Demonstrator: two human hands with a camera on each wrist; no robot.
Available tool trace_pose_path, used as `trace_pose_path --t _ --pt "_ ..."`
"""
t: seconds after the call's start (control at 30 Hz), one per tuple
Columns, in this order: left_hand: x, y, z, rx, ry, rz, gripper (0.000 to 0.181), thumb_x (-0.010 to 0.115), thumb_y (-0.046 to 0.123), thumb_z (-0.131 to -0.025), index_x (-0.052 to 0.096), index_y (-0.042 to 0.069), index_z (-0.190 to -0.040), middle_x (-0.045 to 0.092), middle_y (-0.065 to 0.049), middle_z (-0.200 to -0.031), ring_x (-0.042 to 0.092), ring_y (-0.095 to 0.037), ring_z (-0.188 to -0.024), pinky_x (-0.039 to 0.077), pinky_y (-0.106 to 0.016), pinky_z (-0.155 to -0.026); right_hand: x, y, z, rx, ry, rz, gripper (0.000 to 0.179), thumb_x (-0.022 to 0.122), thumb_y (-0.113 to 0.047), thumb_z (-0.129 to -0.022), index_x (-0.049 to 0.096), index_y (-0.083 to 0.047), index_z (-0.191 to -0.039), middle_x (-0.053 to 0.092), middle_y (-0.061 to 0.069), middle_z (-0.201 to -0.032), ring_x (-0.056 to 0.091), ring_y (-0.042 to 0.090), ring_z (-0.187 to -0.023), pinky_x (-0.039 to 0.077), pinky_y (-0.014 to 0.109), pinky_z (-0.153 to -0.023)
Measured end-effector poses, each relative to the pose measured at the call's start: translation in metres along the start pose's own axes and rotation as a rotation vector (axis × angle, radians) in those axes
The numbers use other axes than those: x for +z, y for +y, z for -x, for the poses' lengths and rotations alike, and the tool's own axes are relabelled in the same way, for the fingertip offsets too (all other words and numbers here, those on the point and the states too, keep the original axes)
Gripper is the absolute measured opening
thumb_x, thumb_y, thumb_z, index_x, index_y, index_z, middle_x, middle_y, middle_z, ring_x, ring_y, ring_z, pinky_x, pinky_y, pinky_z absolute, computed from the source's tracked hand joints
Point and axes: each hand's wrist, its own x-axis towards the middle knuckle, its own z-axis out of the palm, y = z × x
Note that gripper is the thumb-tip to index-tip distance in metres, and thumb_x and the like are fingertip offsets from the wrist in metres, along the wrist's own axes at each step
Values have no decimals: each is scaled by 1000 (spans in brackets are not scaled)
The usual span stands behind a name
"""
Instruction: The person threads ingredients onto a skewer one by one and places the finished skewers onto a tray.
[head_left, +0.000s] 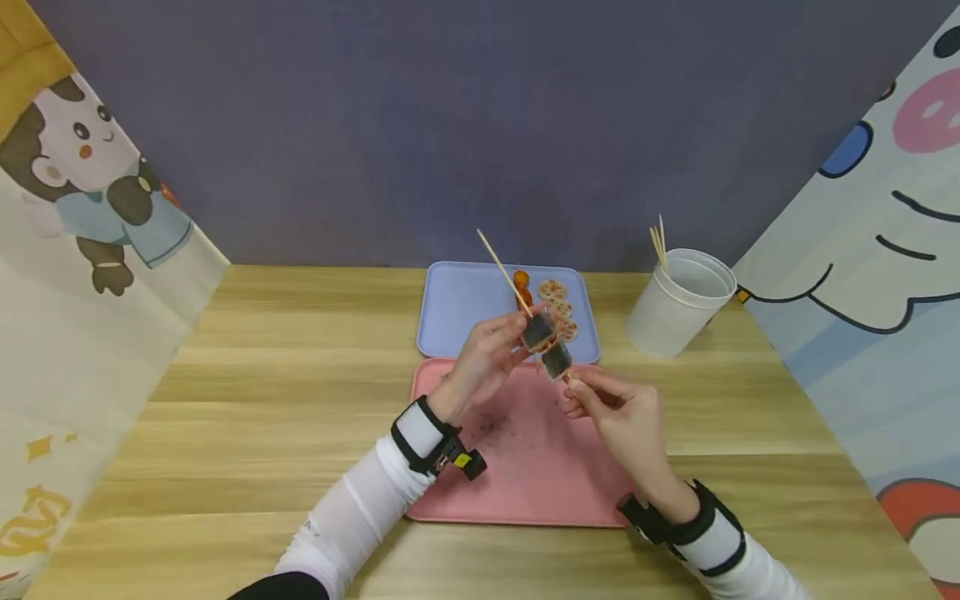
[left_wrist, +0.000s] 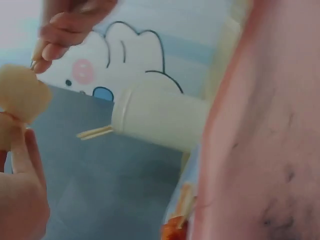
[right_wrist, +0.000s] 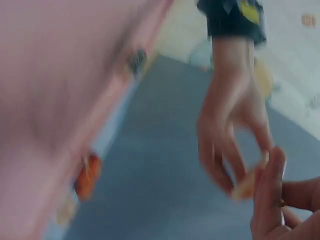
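Note:
Over the pink tray, both hands work on a bamboo skewer (head_left: 504,271) that slants up to the left. Two squarish food pieces sit on it, an upper piece (head_left: 537,332) and a lower piece (head_left: 557,361), dark on the faces seen from the head. In the left wrist view a food piece (left_wrist: 24,95) looks pale cream. My left hand (head_left: 487,354) grips the upper piece between thumb and fingers. Below the lower piece, my right hand (head_left: 622,408) pinches the skewer's bottom end; its fingers (right_wrist: 270,195) partly cover the food in the right wrist view.
Dark crumbs lie on the pink tray (head_left: 540,492). Behind it, a blue tray (head_left: 465,300) bears a skewer of orange balls (head_left: 521,279) and pale lotus-like slices (head_left: 553,289). A white bucket (head_left: 667,312) with several bamboo sticks (head_left: 658,242) stands at the right.

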Motion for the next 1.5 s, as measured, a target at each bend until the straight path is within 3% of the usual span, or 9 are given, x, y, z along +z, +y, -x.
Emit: trace_pose_path --t 0.17,0.23,0.33,0.47,0.97,1.17,1.3,1.4,1.5 --pt "5 -9 1 11 49 -13 35 79 37 -71 75 16 -99 38 -26 -142 65 -10 -95 53 -26 -88 0 1 0 55 35 -2 17 66 5 -84 71 8 -100 73 4 -78 68 15 -56 56 33 -54" --pt "4 -8 1 6 48 -15 34 79 37 -71 75 15 -98 35 -28 -143 65 -10 -97 53 -27 -88 -1 3 -1 61 18 10 17 67 2 -85 71 7 -101 73 4 -79 69 15 -57 57 33 -55" --pt "2 -5 0 -4 43 -36 33 80 37 -72 75 17 -98 32 -28 -146 65 -10 -100 53 -26 -87 -1 3 -2 50 19 11 17 67 2 -85 71 7 -100 71 18 -83 69 15 -57 57 33 -55" --pt "3 -1 -2 -1 43 -66 36 79 38 -72 74 18 -102 33 -28 -146 64 -10 -103 53 -24 -86 0 1 -5 33 19 1 16 66 3 -85 71 8 -99 66 31 -86 69 14 -57 57 33 -54" --pt "0 -2 -1 11 29 -61 32 76 35 -77 74 16 -103 36 -25 -146 65 -10 -91 53 -28 -89 0 2 -8 53 -15 7 17 66 2 -86 70 10 -100 69 29 -83 70 14 -60 57 33 -56" --pt "-4 2 -2 -15 15 -84 56 62 40 -89 57 2 -130 45 -23 -141 61 -15 -106 47 -36 -99 0 7 -10 88 -25 28 18 66 -2 -87 70 10 -101 70 27 -83 71 12 -63 58 33 -59" --pt "-12 13 -2 -20 -5 -293 64 46 46 -97 46 -5 -136 51 -20 -136 52 -28 -124 41 -46 -105 -8 10 -12 95 -31 51 18 64 -1 -88 69 11 -101 70 26 -83 70 10 -65 58 32 -60" --pt "-22 22 0 9 9 -648 53 44 41 -100 55 -1 -130 57 -17 -131 54 -31 -120 44 -47 -101 -17 12 -13 79 -21 71 18 64 1 -88 68 12 -101 71 21 -81 70 10 -65 57 30 -60" --pt "-31 28 4 9 46 -1016 39 54 38 -96 64 12 -123 64 -6 -123 60 -23 -110 50 -39 -93 -27 15 -14 65 2 86 18 64 0 -88 68 12 -100 73 10 -80 70 9 -66 57 28 -61"
